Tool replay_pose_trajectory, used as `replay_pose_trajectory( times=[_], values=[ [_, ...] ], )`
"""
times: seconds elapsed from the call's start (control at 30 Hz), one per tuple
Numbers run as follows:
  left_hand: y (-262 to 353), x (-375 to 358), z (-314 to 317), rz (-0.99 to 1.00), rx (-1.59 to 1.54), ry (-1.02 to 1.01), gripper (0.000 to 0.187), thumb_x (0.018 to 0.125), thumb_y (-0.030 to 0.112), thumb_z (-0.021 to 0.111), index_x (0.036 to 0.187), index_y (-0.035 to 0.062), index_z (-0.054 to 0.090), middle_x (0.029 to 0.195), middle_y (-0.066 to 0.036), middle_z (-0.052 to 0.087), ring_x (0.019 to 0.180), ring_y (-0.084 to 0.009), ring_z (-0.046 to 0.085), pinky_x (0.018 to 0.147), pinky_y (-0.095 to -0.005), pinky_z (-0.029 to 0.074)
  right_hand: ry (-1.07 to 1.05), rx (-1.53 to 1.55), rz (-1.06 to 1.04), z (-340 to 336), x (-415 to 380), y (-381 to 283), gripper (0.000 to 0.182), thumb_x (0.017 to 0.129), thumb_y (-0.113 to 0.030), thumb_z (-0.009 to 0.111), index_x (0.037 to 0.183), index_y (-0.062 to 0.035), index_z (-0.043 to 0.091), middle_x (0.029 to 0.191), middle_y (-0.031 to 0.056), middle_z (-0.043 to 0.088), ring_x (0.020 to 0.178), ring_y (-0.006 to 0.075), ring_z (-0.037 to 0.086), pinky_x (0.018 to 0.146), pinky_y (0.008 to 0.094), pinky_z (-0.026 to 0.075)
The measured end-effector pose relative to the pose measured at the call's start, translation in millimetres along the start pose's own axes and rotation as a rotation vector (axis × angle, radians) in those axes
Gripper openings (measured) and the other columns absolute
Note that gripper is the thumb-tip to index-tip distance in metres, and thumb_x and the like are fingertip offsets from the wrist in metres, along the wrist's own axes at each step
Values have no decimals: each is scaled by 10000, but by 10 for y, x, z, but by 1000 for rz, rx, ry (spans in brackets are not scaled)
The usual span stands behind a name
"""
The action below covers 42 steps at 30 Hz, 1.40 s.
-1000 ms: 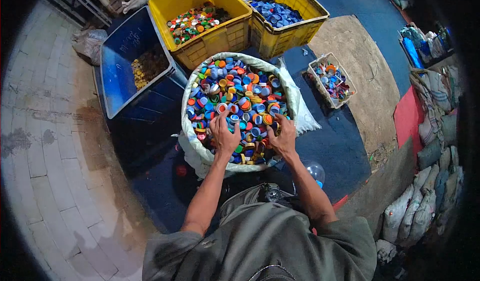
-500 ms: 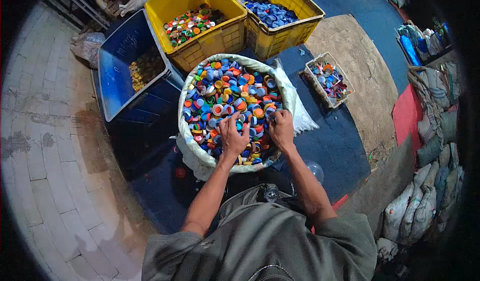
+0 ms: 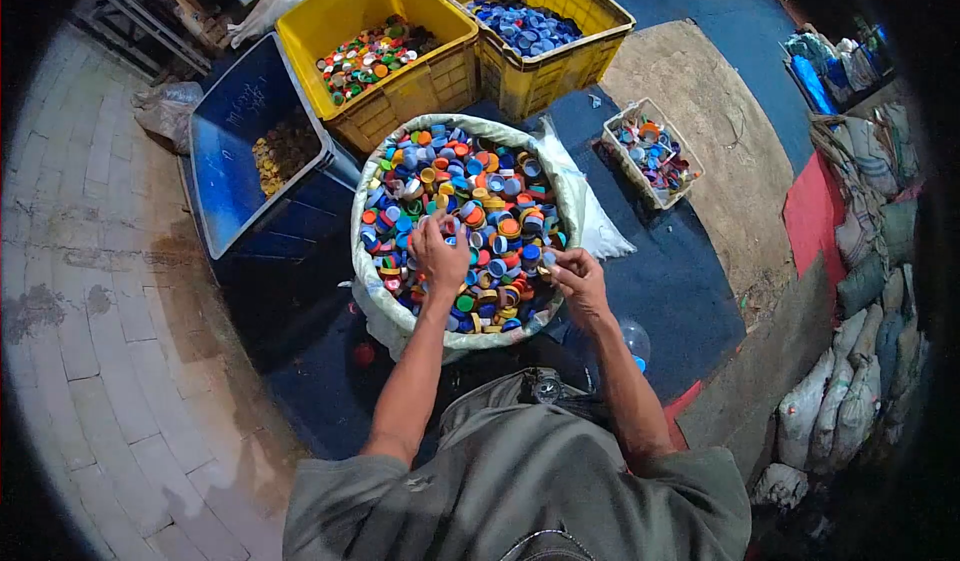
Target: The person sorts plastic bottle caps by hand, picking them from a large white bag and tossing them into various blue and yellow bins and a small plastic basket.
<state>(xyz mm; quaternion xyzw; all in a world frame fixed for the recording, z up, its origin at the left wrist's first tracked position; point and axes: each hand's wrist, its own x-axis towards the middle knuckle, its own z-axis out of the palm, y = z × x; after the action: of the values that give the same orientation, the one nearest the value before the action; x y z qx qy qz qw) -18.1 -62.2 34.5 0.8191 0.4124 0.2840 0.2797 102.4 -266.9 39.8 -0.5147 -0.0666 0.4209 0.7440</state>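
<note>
A white sack (image 3: 362, 261) stands open in front of me, heaped with bottle caps (image 3: 470, 176) in blue, orange, red, green and yellow. My left hand (image 3: 437, 253) hovers over the near middle of the heap, its fingers curled around a few caps. My right hand (image 3: 577, 276) is at the sack's near right rim, with its fingertips pinched on a small blue cap. Both forearms reach in from below.
Behind the sack stand a yellow crate (image 3: 410, 86) of mixed caps and a second yellow crate (image 3: 565, 66) of blue caps. On the left, a blue bin (image 3: 225, 166) holds golden caps. A small basket (image 3: 628, 161) sits right. Filled sacks (image 3: 850, 401) line the right edge.
My left hand has lifted from the pile and moved slightly left and farther in, closing on caps. My right hand has drawn back toward the near right rim, pinching a cap.
</note>
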Motion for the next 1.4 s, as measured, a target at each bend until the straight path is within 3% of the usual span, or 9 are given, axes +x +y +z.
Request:
replay_pose_trajectory(
  times=[0.13,0.33,0.63,0.97,1.13,1.2,1.23,1.33,1.4],
  values=[
    [-99,227,12,-4,93,-84,448,780,270,703,1155,88,538,1040,-22,644,978,-245,496,911,-408,327,-25,310,130,110,-116,-177,403,826,-57,639,1184,10,467,1173,169,566,1021,255,600,836,333,527],
    [-144,481,94,15,176,-359,460,773,334,716,1154,133,557,1052,3,670,1010,-254,512,887,-421,319,-62,345,174,94,-67,-114,503,802,-124,636,1248,26,459,1184,170,570,1040,270,598,891,360,506],
    [-192,524,150,-12,100,-328,397,768,357,715,1059,103,622,931,10,705,994,-235,556,883,-436,306,-58,335,215,79,-81,9,400,830,-152,581,1175,34,499,1143,185,582,965,254,624,804,312,532],
    [-238,554,192,85,116,-230,299,784,264,705,1021,96,631,915,-37,705,875,-220,623,846,-396,356,12,313,203,304,-12,123,303,831,-164,590,1090,-17,533,975,100,591,885,208,621,776,303,524],
    [-430,607,122,-115,-371,-105,251,843,158,647,1061,36,617,883,-77,684,804,-183,652,683,-307,495,41,228,195,351,-9,105,248,810,-140,640,1023,-37,568,871,37,586,757,150,585,672,285,492],
    [-439,584,-27,-221,-668,-86,257,867,175,618,1069,16,609,874,-66,669,740,-174,648,594,-294,495,44,-124,88,311,51,134,264,794,-132,674,1015,-28,573,823,16,575,699,133,552,629,281,467],
    [-319,546,-209,-443,-987,-168,252,888,171,609,1060,-12,606,884,-41,652,787,-128,640,617,-259,512,42,-300,34,321,76,128,273,786,-128,690,1010,-24,576,799,6,569,670,125,535,607,279,454],
    [-295,323,-539,-534,-1485,-229,233,899,147,576,1092,18,595,953,-80,656,836,-184,657,767,-332,553,-25,-781,-156,426,121,-21,356,744,-113,734,1044,-10,571,754,14,556,647,122,521,597,276,448],
    [-325,137,-635,-622,-1622,-219,252,905,159,528,1093,6,595,995,-117,638,892,-234,643,794,-363,544,-52,-1005,-332,454,216,-3,455,709,-115,747,1111,-11,562,865,114,610,790,242,604,712,339,487]
  ],
)
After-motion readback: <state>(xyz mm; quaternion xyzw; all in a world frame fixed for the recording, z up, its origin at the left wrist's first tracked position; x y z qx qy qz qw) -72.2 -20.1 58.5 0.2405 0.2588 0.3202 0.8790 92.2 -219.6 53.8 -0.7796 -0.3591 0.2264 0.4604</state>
